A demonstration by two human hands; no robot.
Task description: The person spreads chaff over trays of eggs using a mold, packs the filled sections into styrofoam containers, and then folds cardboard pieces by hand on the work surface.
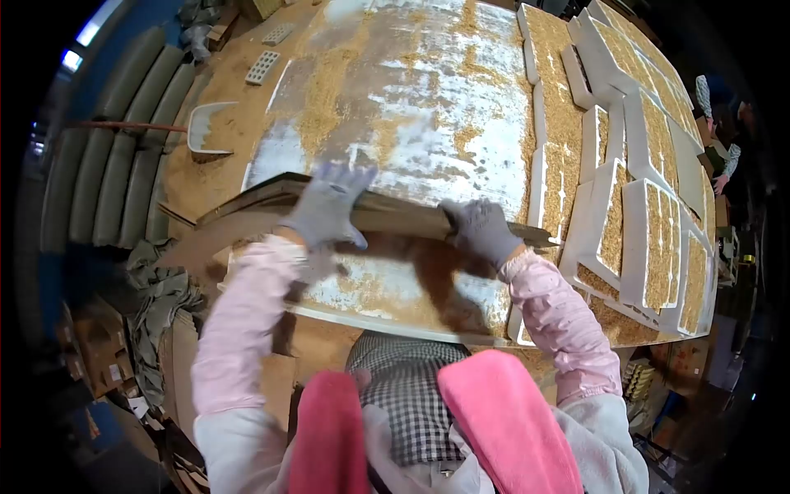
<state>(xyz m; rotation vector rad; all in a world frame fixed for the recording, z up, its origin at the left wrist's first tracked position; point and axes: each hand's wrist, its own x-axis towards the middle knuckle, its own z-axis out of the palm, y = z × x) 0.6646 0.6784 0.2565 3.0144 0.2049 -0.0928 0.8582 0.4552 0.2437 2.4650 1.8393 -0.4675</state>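
Note:
A long, thin, grey-brown sheet or board (395, 216) lies across the front of the white, sawdust-strewn table (411, 107); its left end is bent. My left hand (329, 204), in a grey glove, rests on its upper edge with the fingers spread. Farther right, my right hand (484, 230), gloved as well, has its fingers curled round the board's edge. A shadow falls on the tabletop just below the board. Both forearms are in pink sleeves.
White foam trays (650, 239) filled with sawdust-like material stand along the right side. At the left are a white scoop or shovel (211, 129), a block with holes (262, 67), stacked grey sacks (123, 165) and crumpled cloth (160, 288). Another person's hand (721, 183) shows far right.

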